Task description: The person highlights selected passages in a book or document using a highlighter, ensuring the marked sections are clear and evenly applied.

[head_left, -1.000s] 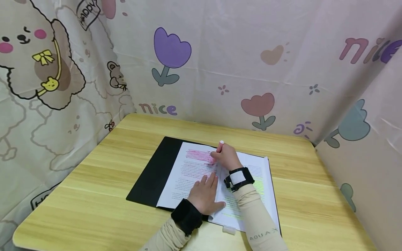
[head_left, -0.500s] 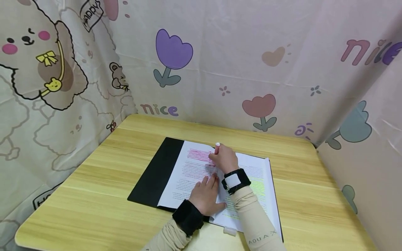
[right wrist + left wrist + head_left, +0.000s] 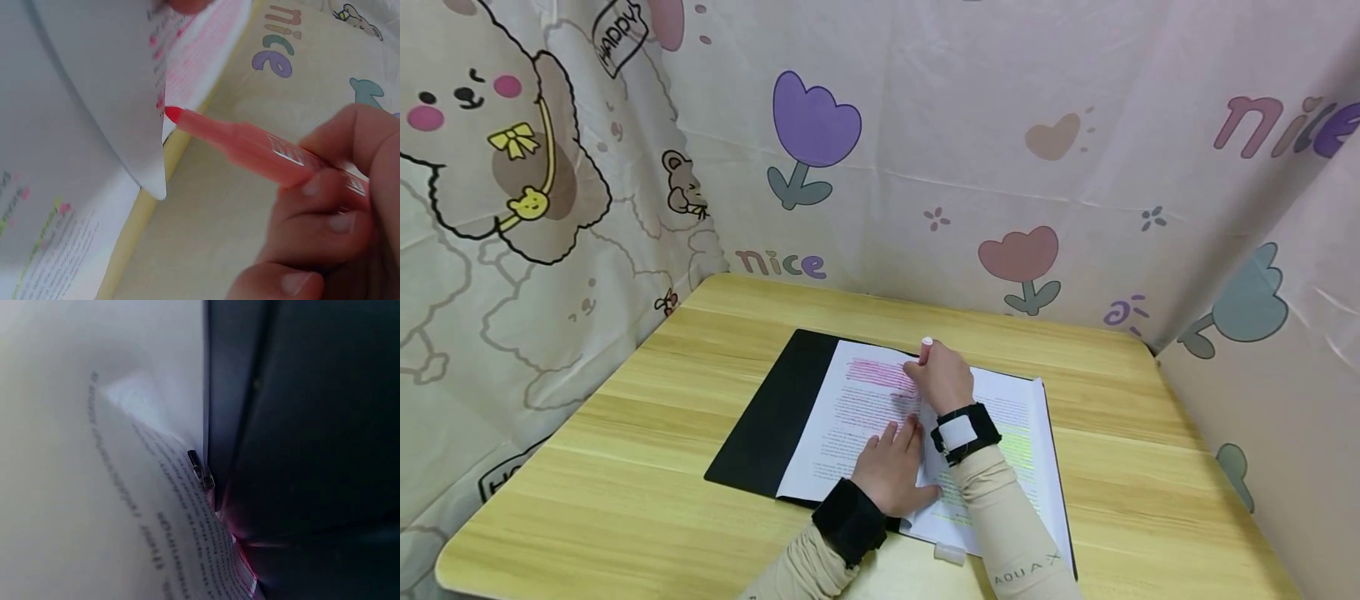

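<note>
My right hand (image 3: 946, 382) grips a pink highlighter (image 3: 253, 147) whose red tip (image 3: 173, 114) is right at the printed page in the right wrist view. In the head view its white end (image 3: 927, 341) points up past the fingers. The left-hand page (image 3: 820, 433) carries a block of pink-marked lines at its top. Lower on the same page, close to the fold, my left hand (image 3: 891, 471) lies flat with fingers spread, thumb over the right-hand page. Yellow-green highlighting (image 3: 1018, 450) covers lines of that right page (image 3: 1037, 417). Both pages sit in a black folder (image 3: 767, 417).
The folder lies on a wood-grain table (image 3: 625, 450). A small pale tab (image 3: 950, 553) sticks out at the folder's near edge. Printed curtains (image 3: 910, 150) hang behind the table and along both sides. A metal clip (image 3: 201, 472) shows at the page's edge in the left wrist view.
The right hand and highlighter shift slightly left, then a little back right, near the fold. My left hand stays put on the page. The head view has shifted slightly.
</note>
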### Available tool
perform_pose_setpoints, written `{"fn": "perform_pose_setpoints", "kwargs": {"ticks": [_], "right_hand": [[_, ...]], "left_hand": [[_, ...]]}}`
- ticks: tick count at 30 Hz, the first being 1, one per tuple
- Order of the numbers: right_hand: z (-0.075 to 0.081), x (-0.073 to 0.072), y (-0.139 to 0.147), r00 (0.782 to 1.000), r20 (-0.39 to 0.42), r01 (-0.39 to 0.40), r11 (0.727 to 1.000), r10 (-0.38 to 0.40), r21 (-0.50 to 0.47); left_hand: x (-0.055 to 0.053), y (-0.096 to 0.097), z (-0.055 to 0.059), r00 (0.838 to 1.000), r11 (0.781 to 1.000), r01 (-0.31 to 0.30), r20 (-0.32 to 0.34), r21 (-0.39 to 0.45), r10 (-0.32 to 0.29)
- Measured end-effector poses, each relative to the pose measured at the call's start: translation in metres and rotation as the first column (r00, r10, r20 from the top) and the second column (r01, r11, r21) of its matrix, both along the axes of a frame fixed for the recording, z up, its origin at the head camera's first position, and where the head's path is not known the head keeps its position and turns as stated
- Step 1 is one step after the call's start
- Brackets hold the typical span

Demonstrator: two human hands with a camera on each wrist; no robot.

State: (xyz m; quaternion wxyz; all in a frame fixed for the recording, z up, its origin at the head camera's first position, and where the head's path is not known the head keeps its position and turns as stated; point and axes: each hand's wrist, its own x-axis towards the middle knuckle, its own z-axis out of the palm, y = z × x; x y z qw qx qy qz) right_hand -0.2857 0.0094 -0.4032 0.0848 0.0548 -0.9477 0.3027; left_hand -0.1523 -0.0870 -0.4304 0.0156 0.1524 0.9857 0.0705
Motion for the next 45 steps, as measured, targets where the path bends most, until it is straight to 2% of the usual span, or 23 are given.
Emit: {"fn": "perform_pose_setpoints", "kwargs": {"ticks": [3,6,9,11,13,15,21,25,28,32,36,39,43,45], "right_hand": [[0.001,-0.003,0.002,1.0,-0.024,0.0,0.997,-0.002,-0.083],[-0.002,-0.008,0.004,0.999,-0.036,-0.035,0.973,0.028,-0.228],[-0.009,-0.014,0.004,0.995,-0.025,-0.097,0.918,0.095,-0.384],[-0.015,-0.018,0.003,0.988,-0.013,-0.143,0.863,0.156,-0.485],[-0.021,-0.021,0.002,0.979,-0.001,-0.17,0.814,0.204,-0.555],[-0.025,-0.023,0.002,0.972,0.017,-0.176,0.777,0.234,-0.604],[-0.029,-0.024,0.003,0.955,0.09,-0.147,0.712,0.284,-0.686],[-0.03,-0.024,0.002,0.934,0.133,-0.156,0.713,0.332,-0.684],[-0.031,-0.025,0.002,0.91,0.139,-0.202,0.711,0.39,-0.674],[-0.034,-0.026,0.003,0.853,0.162,-0.286,0.705,0.495,-0.649],[-0.036,-0.027,0.005,0.778,0.186,-0.381,0.685,0.601,-0.621],[-0.038,-0.027,0.007,0.74,0.202,-0.424,0.677,0.642,-0.602],[-0.038,-0.026,0.008,0.734,0.225,-0.435,0.698,0.641,-0.569],[-0.037,-0.025,0.008,0.727,0.228,-0.444,0.698,0.647,-0.562]], "left_hand": [[-0.001,0.0,0.0,1.0,1.0,-0.001,0.014,-0.008,0.001],[-0.001,0.0,0.001,1.0,1.0,0.001,0.029,-0.017,0.0],[-0.002,-0.001,0.0,0.999,0.999,0.007,0.031,-0.031,-0.006],[-0.002,-0.001,-0.001,1.0,0.999,0.013,0.027,-0.037,-0.012],[-0.002,-0.002,-0.001,1.0,0.999,0.016,0.024,-0.038,-0.015],[-0.002,-0.002,-0.001,1.0,0.999,0.018,0.018,-0.037,-0.017],[-0.001,-0.001,-0.002,1.0,1.0,-0.001,0.015,-0.003,0.001],[-0.001,-0.002,-0.002,0.998,0.998,-0.046,0.033,0.048,0.044],[-0.001,-0.002,-0.002,0.997,0.997,-0.068,0.037,0.036,0.066],[0.0,-0.002,-0.001,0.995,0.996,-0.091,0.027,-0.006,0.091],[0.0,-0.001,-0.001,0.99,0.991,-0.136,0.04,-0.008,0.137],[0.0,-0.001,-0.001,0.988,0.989,-0.146,0.044,-0.014,0.146],[0.0,-0.001,-0.001,0.988,0.989,-0.146,0.043,-0.018,0.147],[0.0,-0.001,-0.001,0.988,0.989,-0.145,0.045,-0.019,0.146]]}}
